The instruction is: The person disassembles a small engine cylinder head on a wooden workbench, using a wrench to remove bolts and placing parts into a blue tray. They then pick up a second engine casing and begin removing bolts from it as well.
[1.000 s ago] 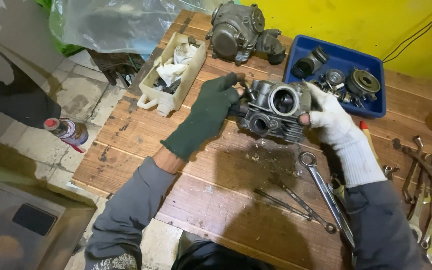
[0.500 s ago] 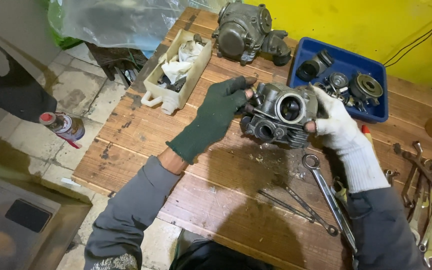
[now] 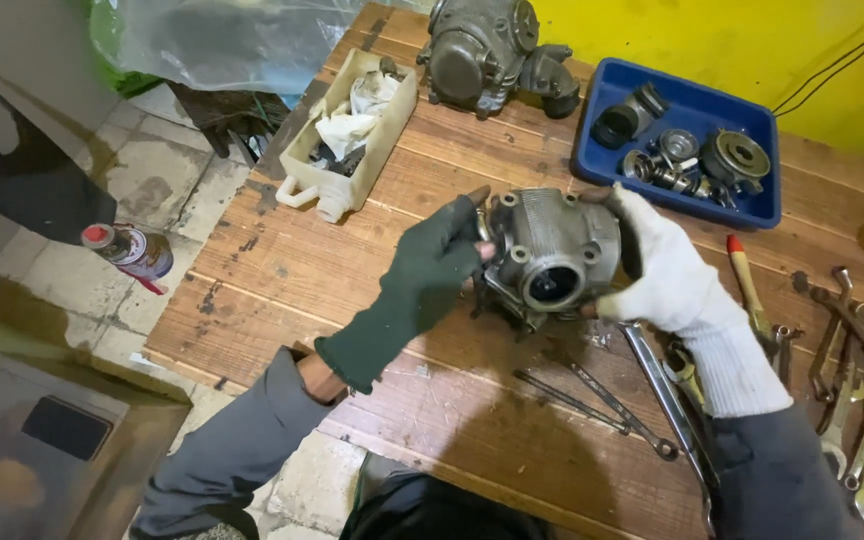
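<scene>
Our left hand (image 3: 432, 265), in a dark green glove, and our right hand (image 3: 657, 265), in a white glove, face each other with fingers curled, grey sleeves angling inward.

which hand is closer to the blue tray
Right. The right hand, white-gloved, sits just below the blue tray; the left hand, green-gloved, is farther left, across the metal engine part.

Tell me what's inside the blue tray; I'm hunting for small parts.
The blue tray holds a black cylindrical piece, several small round metal parts and a larger round metal part. Anything beneath them is covered, and the near corner is hidden by the right hand.
</scene>
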